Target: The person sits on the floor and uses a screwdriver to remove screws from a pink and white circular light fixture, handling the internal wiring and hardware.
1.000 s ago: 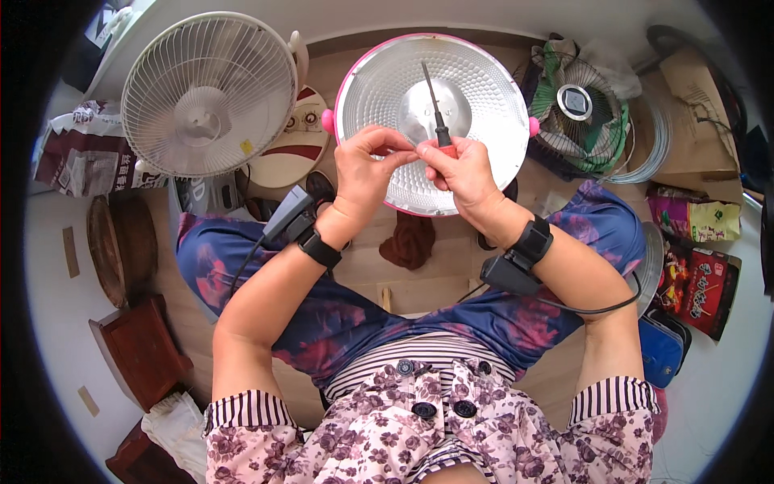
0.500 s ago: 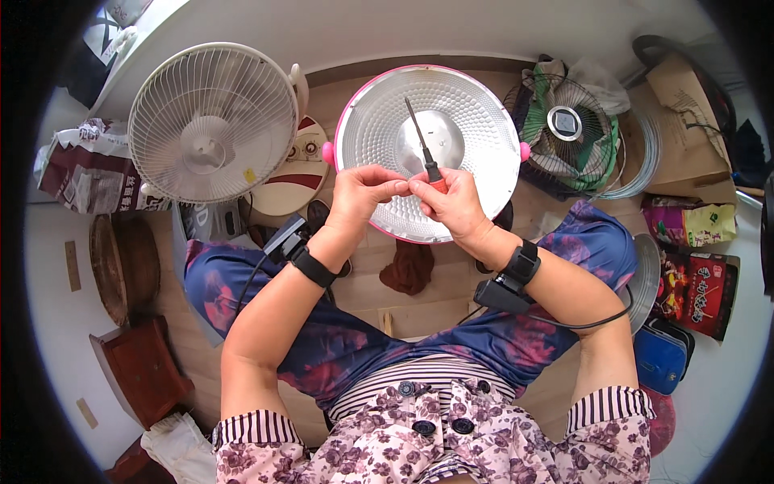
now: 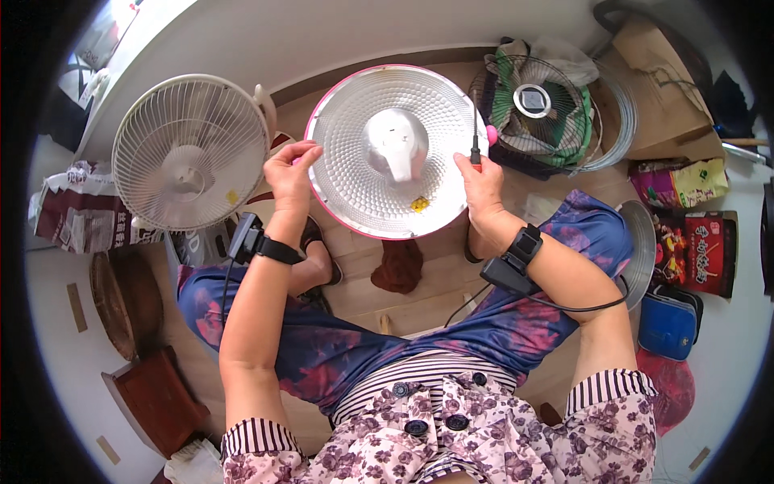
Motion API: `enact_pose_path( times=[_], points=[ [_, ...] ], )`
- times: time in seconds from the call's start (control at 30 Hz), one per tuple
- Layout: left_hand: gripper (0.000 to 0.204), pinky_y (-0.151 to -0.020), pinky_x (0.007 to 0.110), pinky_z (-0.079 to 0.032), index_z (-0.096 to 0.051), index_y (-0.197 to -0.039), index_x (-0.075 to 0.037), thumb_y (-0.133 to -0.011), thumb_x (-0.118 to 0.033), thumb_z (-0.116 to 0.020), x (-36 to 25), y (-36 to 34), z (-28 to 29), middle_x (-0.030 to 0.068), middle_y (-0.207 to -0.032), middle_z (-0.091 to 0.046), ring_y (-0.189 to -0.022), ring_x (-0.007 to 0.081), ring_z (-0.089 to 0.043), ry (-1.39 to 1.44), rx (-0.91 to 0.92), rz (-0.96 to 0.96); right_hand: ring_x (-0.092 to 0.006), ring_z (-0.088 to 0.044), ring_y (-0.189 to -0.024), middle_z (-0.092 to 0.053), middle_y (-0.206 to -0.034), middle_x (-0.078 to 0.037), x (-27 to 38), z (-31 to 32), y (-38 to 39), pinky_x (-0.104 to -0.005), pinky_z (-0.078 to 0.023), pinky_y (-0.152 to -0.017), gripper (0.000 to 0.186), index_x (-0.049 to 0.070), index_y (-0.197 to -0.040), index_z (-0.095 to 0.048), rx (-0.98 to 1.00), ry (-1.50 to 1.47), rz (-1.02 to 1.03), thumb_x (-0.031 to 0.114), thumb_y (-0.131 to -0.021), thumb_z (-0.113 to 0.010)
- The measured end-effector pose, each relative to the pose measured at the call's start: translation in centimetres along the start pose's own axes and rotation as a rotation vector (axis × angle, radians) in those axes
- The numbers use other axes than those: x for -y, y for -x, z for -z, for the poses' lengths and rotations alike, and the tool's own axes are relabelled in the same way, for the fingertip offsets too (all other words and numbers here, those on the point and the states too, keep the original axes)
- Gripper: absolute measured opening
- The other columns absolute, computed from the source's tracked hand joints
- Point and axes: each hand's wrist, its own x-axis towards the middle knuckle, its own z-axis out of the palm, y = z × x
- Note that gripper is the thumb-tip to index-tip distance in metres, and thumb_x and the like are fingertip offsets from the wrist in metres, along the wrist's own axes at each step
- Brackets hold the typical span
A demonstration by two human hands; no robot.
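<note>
Screwdriver (image 3: pixel 475 151), one, is gripped by the right hand (image 3: pixel 484 187); the left hand (image 3: pixel 289 174), hold unclear, is at one silver dish (image 3: pixel 353 187).

Brown cloth (image 3: pixel 397 268) on pale floor (image 3: pixel 442 282)

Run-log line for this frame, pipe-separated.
left hand: at left rim of silver dish, contact unclear | right hand: holding screwdriver, shaft pointing away from person | nearby: white wire grille, brown cloth

A dark screwdriver (image 3: pixel 476 145) points forward beside the pink-rimmed silver dish (image 3: pixel 363 194).
</note>
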Motion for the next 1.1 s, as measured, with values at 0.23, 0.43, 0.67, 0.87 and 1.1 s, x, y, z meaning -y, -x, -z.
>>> enact_pose_path(
  times=[0.23,0.43,0.67,0.87,1.1],
  points=[
    [0.01,-0.062,0.027,-0.042,-0.07,-0.078,0.0,-0.07,-0.004,-0.075,2.4,-5.6,1.9,0.0032,-0.073,-0.064,-0.065,0.0106,-0.053,-0.241,0.004,0.136,-0.0135,-0.045,-0.054,-0.053,-0.057,-0.008,-2.6,2.8,0.6,-0.0345,-0.04,-0.054,0.035,-0.003,-0.069,-0.056,-0.215,-0.059,-0.048,0.03,-0.076,-0.067],
    [0.008,-0.061,0.027,-0.043,-0.068,-0.077,0.0,-0.073,-0.004,-0.073,4.6,-8.2,2.4,0.0028,-0.07,-0.063,-0.064,0.0112,-0.053,-0.255,0.217,0.323,-0.0101,-0.05,-0.059,-0.052,-0.07,0.003,-4.4,1.2,3.3,-0.0324,-0.045,-0.049,0.021,0.008,-0.081,-0.055,0.081,-0.119,-0.366,0.027,-0.085,-0.062],
    [0.009,-0.058,0.027,-0.043,-0.067,-0.073,-0.001,-0.069,-0.005,-0.075,5.9,-8.1,2.6,0.0042,-0.066,-0.064,-0.061,0.0113,-0.056,-0.425,0.182,0.191,-0.0189,-0.058,-0.074,-0.055,-0.08,-0.006,-0.9,0.4,2.8,-0.0425,-0.052,-0.064,0.019,0.01,-0.084,-0.052,0.211,-0.313,-0.582,0.027,-0.083,-0.06],
    [0.009,-0.06,0.029,-0.047,-0.068,-0.073,0.001,-0.07,-0.004,-0.074,6.9,-4.2,3.2,0.0073,-0.069,-0.065,-0.062,0.0141,-0.059,-0.318,0.043,0.312,-0.0148,-0.045,-0.051,-0.048,-0.062,-0.003,0.8,0.6,0.4,-0.0447,-0.047,-0.063,0.017,0.012,-0.078,-0.051,0.137,-0.255,-0.624,0.026,-0.082,-0.06],
    [0.008,-0.052,0.029,-0.047,-0.065,-0.078,0.008,-0.076,0.001,-0.069,3.7,4.0,0.3,0.0137,-0.072,-0.065,-0.057,0.0182,-0.06,-0.088,0.02,0.529,-0.0215,-0.061,-0.073,-0.06,-0.079,-0.01,-3.1,1.0,-8.9,-0.0351,-0.052,-0.063,0.017,-0.002,-0.085,-0.057,0.08,-0.309,-0.474,0.015,-0.086,-0.056]
  ],
)
